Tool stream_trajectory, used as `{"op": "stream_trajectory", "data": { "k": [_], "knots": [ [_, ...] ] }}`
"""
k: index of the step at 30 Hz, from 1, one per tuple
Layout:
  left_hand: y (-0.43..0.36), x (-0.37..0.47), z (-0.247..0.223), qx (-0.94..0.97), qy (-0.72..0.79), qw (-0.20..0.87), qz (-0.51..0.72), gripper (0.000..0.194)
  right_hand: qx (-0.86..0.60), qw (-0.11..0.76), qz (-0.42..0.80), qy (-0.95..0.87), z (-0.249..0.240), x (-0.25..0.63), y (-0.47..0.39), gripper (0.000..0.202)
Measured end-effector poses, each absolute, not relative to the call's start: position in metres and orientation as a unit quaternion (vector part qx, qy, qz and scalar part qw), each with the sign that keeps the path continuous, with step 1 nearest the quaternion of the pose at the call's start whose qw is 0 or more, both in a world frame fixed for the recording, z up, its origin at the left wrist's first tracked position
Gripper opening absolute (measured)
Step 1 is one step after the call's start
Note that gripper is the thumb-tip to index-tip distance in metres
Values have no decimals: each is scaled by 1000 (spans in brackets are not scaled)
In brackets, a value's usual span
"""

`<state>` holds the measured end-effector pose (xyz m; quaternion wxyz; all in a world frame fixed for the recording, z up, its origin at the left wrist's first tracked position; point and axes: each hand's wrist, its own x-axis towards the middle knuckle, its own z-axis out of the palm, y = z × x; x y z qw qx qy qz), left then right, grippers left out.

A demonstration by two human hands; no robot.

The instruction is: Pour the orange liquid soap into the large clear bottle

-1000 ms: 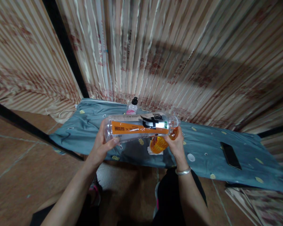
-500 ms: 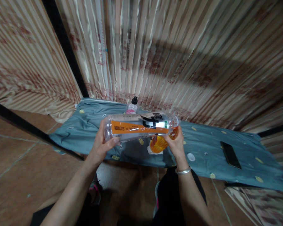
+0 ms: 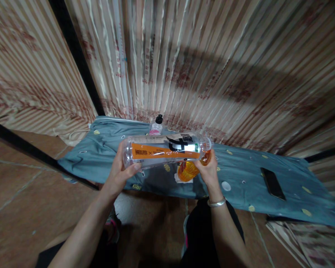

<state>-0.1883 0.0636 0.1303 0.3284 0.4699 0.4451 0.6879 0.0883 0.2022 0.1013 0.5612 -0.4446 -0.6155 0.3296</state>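
My left hand (image 3: 117, 174) is wrapped around the base end of a large clear plastic bottle (image 3: 156, 152) with an orange and black label. The bottle lies nearly level in the air, its mouth pointing right. My right hand (image 3: 208, 170) grips a smaller bottle of amber-orange liquid (image 3: 187, 171) near its neck, just below the clear bottle's mouth. That smaller bottle is tilted, its lower end over a white tissue (image 3: 181, 180). The clear bottle covers part of it, and whether the two mouths touch is hidden.
Blue-green cloth (image 3: 156, 188) with yellow pineapple prints covers the bench. Behind the clear bottle stands a black-capped bottle (image 3: 155, 128). On the right lie a white round cap (image 3: 226, 186) and a black phone (image 3: 273, 183). Dark poles (image 3: 78, 56) and a striped curtain (image 3: 206, 74) border the bench.
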Motion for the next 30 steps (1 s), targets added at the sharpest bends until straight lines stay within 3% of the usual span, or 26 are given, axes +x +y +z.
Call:
{"op": "stream_trajectory", "data": {
  "k": [30],
  "knots": [
    [63,-186,137,471,449,310,693,75,-435,564,314,-628,100,89,203,54]
  ]
}}
